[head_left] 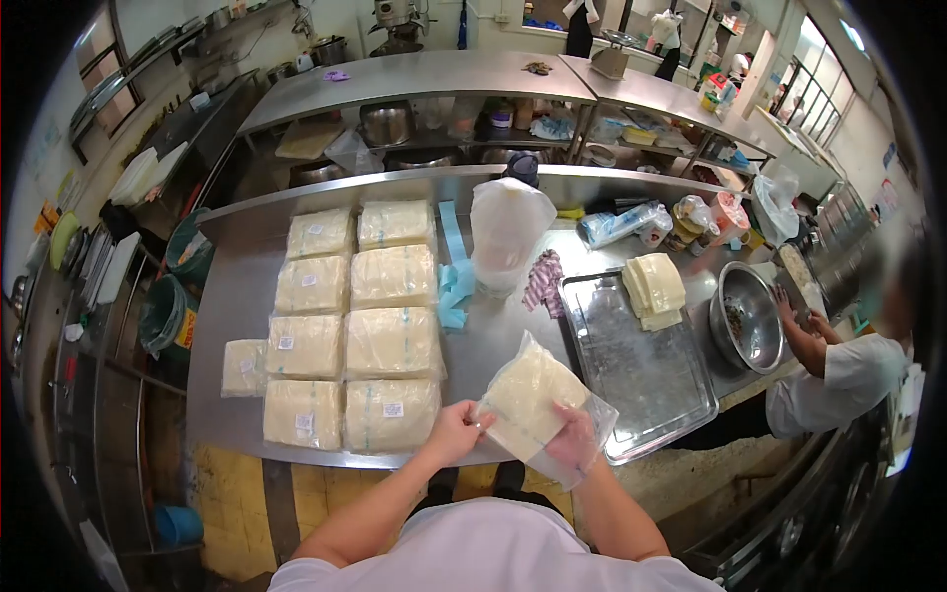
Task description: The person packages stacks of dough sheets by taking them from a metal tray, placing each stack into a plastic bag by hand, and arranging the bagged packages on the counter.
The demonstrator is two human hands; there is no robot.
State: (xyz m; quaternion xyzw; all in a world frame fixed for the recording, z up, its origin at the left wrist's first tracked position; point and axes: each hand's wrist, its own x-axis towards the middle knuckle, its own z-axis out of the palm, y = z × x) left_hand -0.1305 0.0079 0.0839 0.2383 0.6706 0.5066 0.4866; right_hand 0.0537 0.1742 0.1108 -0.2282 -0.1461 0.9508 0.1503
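Note:
A clear plastic bag (599,419) with a stack of thin, pale square wrappers (528,395) in it is held over the table's near edge. My left hand (459,431) pinches the bag's left edge. Through the clear plastic shows my right hand (572,434), its fingers on the stack's right side; whether it is inside the bag or behind it I cannot tell. Left of my hands, several bagged wrapper packs (393,340) lie in two columns, with a smaller pack (244,368) beside them. Unbagged wrappers (653,286) rest on the metal tray (646,385) to the right.
Behind the bag stand a translucent plastic-lined container (508,232), a light blue strip (454,286) and a striped cloth (544,283). On the right, a co-worker (838,370) works near a steel bowl (747,316). A raised ledge (395,185) borders the table's back.

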